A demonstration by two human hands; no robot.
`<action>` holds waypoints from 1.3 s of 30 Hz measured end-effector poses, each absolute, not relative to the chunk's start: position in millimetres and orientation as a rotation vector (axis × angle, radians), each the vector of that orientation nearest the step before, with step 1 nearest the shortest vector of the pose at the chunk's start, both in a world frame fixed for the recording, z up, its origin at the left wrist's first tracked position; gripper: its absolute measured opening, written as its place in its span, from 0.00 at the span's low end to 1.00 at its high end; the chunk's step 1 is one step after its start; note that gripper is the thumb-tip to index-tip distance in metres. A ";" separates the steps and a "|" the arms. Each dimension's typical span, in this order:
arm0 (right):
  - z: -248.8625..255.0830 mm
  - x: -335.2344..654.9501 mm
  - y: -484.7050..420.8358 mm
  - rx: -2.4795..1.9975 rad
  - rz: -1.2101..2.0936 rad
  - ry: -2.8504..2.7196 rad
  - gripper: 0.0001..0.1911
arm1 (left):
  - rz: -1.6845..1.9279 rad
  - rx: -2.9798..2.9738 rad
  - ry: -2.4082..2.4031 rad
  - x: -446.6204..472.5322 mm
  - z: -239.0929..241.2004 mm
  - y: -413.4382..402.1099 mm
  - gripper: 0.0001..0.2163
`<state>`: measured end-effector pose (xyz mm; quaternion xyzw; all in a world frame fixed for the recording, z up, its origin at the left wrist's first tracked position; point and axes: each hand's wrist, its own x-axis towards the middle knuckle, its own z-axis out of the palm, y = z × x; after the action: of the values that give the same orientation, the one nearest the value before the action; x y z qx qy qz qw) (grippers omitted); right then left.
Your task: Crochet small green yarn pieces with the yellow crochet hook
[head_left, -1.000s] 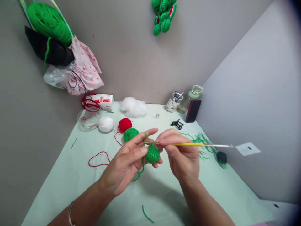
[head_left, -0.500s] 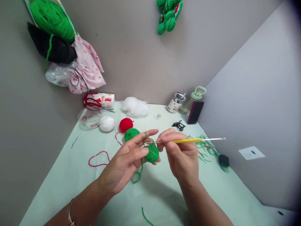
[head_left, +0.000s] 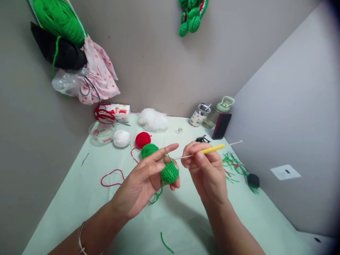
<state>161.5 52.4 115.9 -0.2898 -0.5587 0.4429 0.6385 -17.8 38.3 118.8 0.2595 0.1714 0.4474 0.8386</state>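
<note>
My left hand [head_left: 145,180] pinches a small green crocheted piece [head_left: 169,173] between thumb and fingers, with green yarn looped over the raised index finger and a tail hanging below. My right hand [head_left: 205,170] is closed on a crochet hook with a yellow handle [head_left: 209,149]. The hook's metal tip points left at the top edge of the green piece, and its far end slants up to the right. Both hands hover above the pale green table [head_left: 79,198].
Behind the hands lie a green yarn ball [head_left: 148,150], a red yarn ball [head_left: 142,139], a white yarn ball [head_left: 121,138], white stuffing [head_left: 152,119] and a loose red strand [head_left: 111,177]. A cup of tools [head_left: 198,115], a bottle [head_left: 219,111] and green yarn scraps [head_left: 233,164] sit at the right.
The hook has tilted, its far end rising to the right, and its tip has drawn back to the piece's top edge. My left hand has barely moved.
</note>
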 end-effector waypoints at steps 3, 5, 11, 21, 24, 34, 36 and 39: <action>116.9 162.9 52.1 -0.641 1.015 -1.263 0.06 | 0.935 0.540 0.339 -17.9 117.2 38.6 0.16; 117.9 164.5 51.9 -0.625 1.028 -1.252 0.05 | 0.918 0.532 0.331 -19.0 116.4 39.7 0.16; 118.6 167.5 52.3 -0.644 1.126 -1.202 0.06 | 0.913 0.562 0.342 -25.2 118.0 43.8 0.15; 108.0 161.0 41.7 -0.670 0.801 -1.460 0.08 | 1.022 0.879 0.474 -16.9 99.5 38.3 0.23; 106.7 161.4 41.2 -0.663 0.852 -1.453 0.09 | 1.053 0.940 0.510 -18.3 98.5 39.6 0.24; 115.8 158.6 49.1 -0.611 1.204 -1.213 0.07 | 1.094 1.146 0.710 -25.3 106.4 42.0 0.22; 116.3 159.7 49.3 -0.597 1.228 -1.215 0.08 | 1.083 1.152 0.717 -25.7 108.0 42.4 0.22; 115.7 163.7 47.7 -0.600 1.198 -1.266 0.08 | 1.072 1.166 0.722 -26.8 110.1 43.4 0.22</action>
<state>163.7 47.7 115.7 -0.2593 -0.5471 0.5178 0.6044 -26.8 43.4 110.1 0.5122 0.3170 0.4710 0.6445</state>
